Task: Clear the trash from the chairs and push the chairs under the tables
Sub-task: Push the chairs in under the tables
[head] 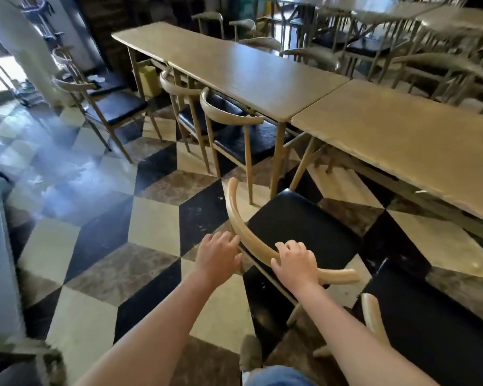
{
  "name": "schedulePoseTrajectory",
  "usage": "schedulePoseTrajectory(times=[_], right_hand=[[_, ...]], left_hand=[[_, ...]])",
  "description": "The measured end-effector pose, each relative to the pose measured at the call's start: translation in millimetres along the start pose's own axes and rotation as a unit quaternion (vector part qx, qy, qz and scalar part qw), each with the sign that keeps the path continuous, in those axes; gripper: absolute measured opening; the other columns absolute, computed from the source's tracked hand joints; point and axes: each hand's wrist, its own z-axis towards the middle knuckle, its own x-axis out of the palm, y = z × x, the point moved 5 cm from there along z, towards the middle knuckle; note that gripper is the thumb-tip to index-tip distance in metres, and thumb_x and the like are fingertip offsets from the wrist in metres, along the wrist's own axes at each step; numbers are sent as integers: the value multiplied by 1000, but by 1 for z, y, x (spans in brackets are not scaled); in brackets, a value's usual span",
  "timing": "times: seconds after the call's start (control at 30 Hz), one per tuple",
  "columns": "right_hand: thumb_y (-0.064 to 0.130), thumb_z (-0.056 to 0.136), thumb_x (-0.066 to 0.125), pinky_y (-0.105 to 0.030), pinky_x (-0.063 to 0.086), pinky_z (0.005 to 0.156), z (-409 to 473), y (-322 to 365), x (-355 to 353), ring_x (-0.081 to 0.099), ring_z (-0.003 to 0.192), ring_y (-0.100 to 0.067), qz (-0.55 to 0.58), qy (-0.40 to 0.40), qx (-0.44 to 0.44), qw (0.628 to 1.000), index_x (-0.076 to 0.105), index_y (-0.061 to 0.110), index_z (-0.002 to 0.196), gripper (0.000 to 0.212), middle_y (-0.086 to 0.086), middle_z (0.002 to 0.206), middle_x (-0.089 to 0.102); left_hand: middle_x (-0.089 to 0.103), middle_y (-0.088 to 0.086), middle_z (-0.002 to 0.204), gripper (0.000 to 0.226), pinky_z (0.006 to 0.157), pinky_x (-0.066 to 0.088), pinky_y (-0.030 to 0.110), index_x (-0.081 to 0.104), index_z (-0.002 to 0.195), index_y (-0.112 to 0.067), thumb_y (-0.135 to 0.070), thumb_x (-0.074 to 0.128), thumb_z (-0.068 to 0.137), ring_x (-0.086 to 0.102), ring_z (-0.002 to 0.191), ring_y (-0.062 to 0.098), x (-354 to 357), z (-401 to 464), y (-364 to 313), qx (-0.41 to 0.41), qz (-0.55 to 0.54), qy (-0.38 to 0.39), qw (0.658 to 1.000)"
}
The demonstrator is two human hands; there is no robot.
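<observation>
A wooden chair (296, 224) with a bare black seat stands in front of me, out in the aisle, facing the near wooden table (402, 146). Its curved backrest runs from upper left to lower right. My left hand (219, 256) is wrapped around the left part of the backrest. My right hand (296, 263) grips the backrest further right, fingers curled over the top. Two more chairs (229, 126) sit partly tucked under the long table (234, 68) beyond. A further chair (106, 104) stands out at the left, and white scraps (96, 78) lie on the seat behind it.
Another chair (418, 338) stands close at my lower right. The checkered tile floor (117, 218) opens to the left. A white pillar (25, 45) rises at the far left. More tables and chairs (418, 45) fill the back right. A yellow bin (150, 79) sits under the long table.
</observation>
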Motion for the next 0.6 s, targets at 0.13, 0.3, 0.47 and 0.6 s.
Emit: schedulePoseTrajectory(times=[0.13, 0.3, 0.47, 0.6], right_hand=[[41, 91, 45, -33, 46, 86, 27, -5, 10, 51, 104, -20, -2, 20, 32, 999, 50, 19, 124, 40, -3, 118, 56], [50, 89, 46, -33, 47, 85, 40, -12, 23, 51, 104, -19, 7, 25, 72, 997, 49, 20, 127, 48, -2, 118, 57], [54, 86, 51, -34, 48, 87, 46, -11, 43, 52, 105, -18, 33, 48, 123, 991, 51, 23, 125, 51, 0, 117, 58], [52, 85, 55, -35, 47, 90, 50, -7, 59, 51, 107, -18, 64, 80, 170, 980, 49, 25, 125, 50, 1, 118, 56]], left_hand=[[65, 0, 114, 32, 94, 45, 34, 57, 117, -21, -39, 49, 91, 59, 105, 17, 6, 36, 22, 33, 13, 18, 999], [58, -1, 130, 38, 104, 39, 38, 52, 125, -22, -39, 50, 92, 52, 120, 19, 33, 68, 28, 65, -1, 79, 995], [49, 1, 137, 43, 110, 30, 40, 44, 133, -24, -36, 52, 91, 42, 129, 22, 65, 97, 26, 132, 27, 153, 979], [48, 1, 136, 45, 112, 26, 43, 45, 132, -25, -35, 56, 90, 39, 130, 23, 86, 119, 36, 203, 45, 210, 955]])
